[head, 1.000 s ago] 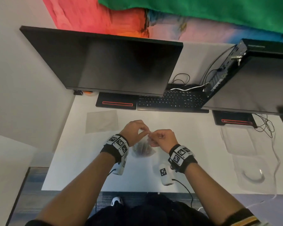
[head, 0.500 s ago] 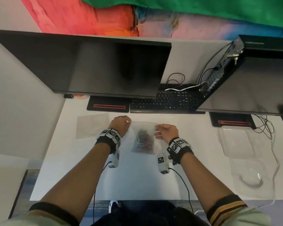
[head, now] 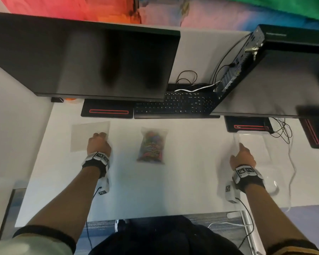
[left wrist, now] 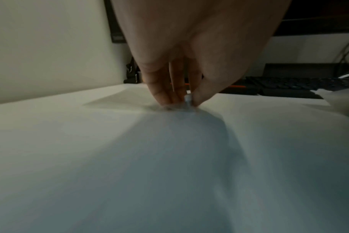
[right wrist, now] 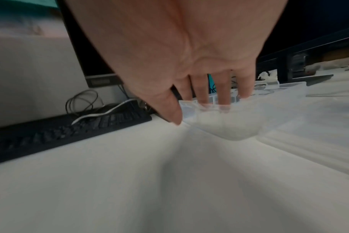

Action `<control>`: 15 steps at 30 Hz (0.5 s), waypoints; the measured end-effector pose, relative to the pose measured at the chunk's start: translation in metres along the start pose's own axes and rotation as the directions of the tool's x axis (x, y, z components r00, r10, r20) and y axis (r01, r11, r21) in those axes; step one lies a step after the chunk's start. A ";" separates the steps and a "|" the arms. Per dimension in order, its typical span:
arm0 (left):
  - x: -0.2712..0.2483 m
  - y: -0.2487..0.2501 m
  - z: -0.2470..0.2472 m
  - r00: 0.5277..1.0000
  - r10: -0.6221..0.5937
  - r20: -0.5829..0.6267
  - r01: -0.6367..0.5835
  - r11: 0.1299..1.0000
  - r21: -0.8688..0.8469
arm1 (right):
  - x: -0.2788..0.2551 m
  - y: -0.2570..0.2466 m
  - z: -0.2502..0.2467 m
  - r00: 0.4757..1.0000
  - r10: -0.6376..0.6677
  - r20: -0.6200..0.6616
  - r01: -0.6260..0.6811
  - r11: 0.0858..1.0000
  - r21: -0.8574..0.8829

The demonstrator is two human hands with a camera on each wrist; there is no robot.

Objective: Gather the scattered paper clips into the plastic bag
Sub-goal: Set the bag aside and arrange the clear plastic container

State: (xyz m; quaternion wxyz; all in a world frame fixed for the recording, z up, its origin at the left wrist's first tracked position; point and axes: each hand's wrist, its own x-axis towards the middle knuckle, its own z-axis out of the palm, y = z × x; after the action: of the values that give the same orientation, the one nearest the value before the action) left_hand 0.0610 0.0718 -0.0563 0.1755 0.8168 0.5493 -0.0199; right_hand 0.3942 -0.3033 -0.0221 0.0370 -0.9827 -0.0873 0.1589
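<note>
Left grip (left wrist: 181,94): fingertips bunched down on the edge of a flat empty clear bag (head: 89,136), pinching it or something small there; cannot tell which. Right grip (right wrist: 201,93): fingers straight, tips resting on the rim of a clear plastic box (right wrist: 269,89), holding nothing. Plastic bag (head: 152,146) with the coloured paper clips (head: 151,150) lies on the bench (head: 182,181) between the hands, touched by neither. No loose clips visible. Judgement: gathering looks finished. Next: check the bag's top is sealed.

white desk (head: 155,196) | two dark monitors (head: 92,59) | black keyboard (head: 175,106) | colourful wall (head: 99,8) | grey-blue floor (head: 302,210)
</note>
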 end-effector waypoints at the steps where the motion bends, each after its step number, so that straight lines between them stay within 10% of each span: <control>1: 0.000 0.004 -0.004 1.000 0.001 0.019 -0.001 1.000 -0.010 | -0.002 -0.001 0.002 1.000 -0.025 -0.007 0.026 0.998 0.049; 8: -0.032 0.055 -0.035 0.991 0.128 -0.045 -0.135 0.963 -0.233 | -0.041 -0.051 0.018 0.965 -0.251 0.078 0.234 0.956 0.179; 12: -0.066 0.108 -0.032 0.855 0.511 -0.092 -0.505 0.778 -0.375 | -0.069 -0.076 0.033 0.885 -0.435 0.165 0.355 0.861 0.365; 15: -0.083 0.152 -0.023 0.795 0.606 0.008 -0.547 0.723 -0.423 | -0.076 -0.074 0.029 0.806 -0.555 0.206 0.294 0.677 0.675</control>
State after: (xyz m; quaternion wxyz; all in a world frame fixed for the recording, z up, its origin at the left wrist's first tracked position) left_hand 0.1624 -0.0460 0.0241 0.3754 0.8895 0.2450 0.0887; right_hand 0.3018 -0.2434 -0.0187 0.3720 -0.8129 -0.2676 0.3594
